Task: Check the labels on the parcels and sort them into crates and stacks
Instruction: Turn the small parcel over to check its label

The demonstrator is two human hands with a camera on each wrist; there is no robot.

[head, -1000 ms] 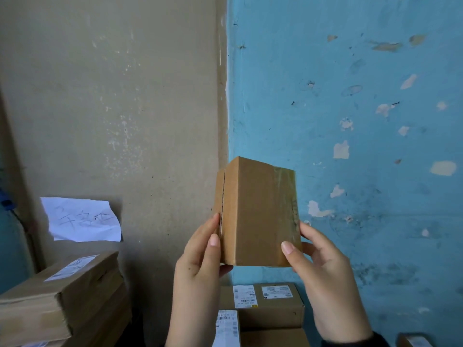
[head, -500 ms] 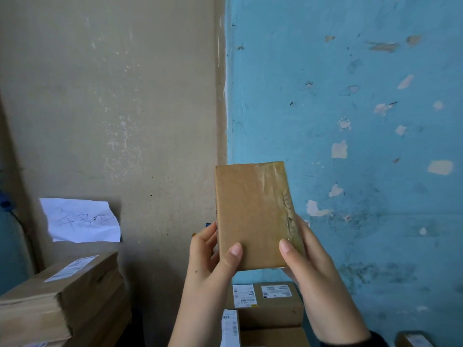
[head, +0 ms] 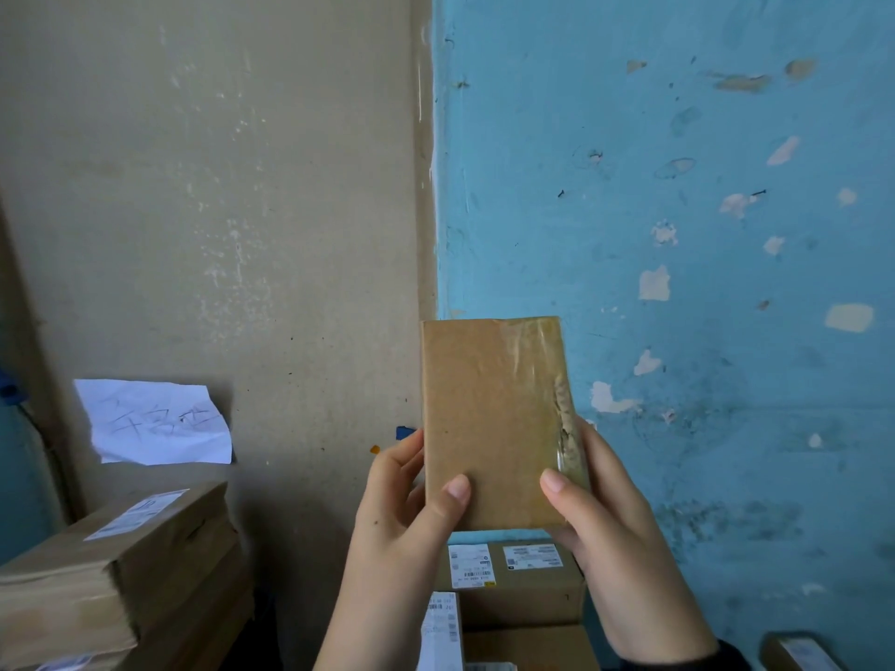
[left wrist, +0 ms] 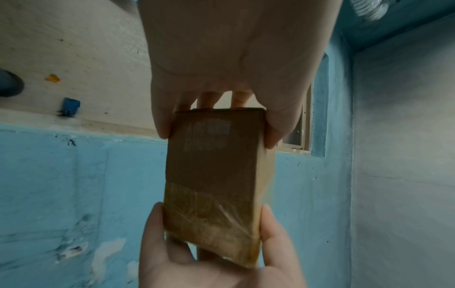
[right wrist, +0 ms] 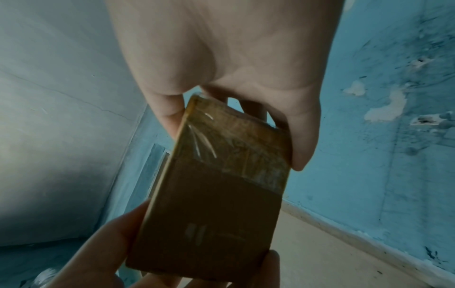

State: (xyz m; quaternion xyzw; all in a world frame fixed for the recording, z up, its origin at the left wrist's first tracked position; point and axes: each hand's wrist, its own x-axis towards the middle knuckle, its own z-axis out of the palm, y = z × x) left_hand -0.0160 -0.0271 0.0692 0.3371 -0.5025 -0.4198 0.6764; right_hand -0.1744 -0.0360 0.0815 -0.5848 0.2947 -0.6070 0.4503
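Walls: you're facing the corner where the beige wall [head: 218, 186] is meeting the peeling blue wall [head: 678, 210]; a handwritten paper note [head: 155, 421] is hanging low on the beige side.
Left stack: flat parcels [head: 116, 564] are piling up at your lower left, the top one showing a white label.
Boxes below: labelled cartons [head: 513, 583] are sitting directly under your hands.
Small parcel: you're holding the small brown parcel [head: 494, 423] upright at the corner, well above the cartons, its broad plain face now squarely towards you; a second ago it was edge-on, so you've been rotating it.
Tape: clear tape [head: 562, 418] is running down the parcel's right edge, torn and wrinkled.
Left hand: your left hand [head: 407, 510] is gripping the lower left edge, thumb across the front, fingers curled behind.
Right hand: your right hand [head: 610, 535] is pinching the lower right edge, thumb on the front.
Label: this face is showing none; the left wrist view is catching pale print [left wrist: 209, 136] on another side, too blurred to read.
Meaning: judging by that, you're still hunting for the label, so sorting is waiting.
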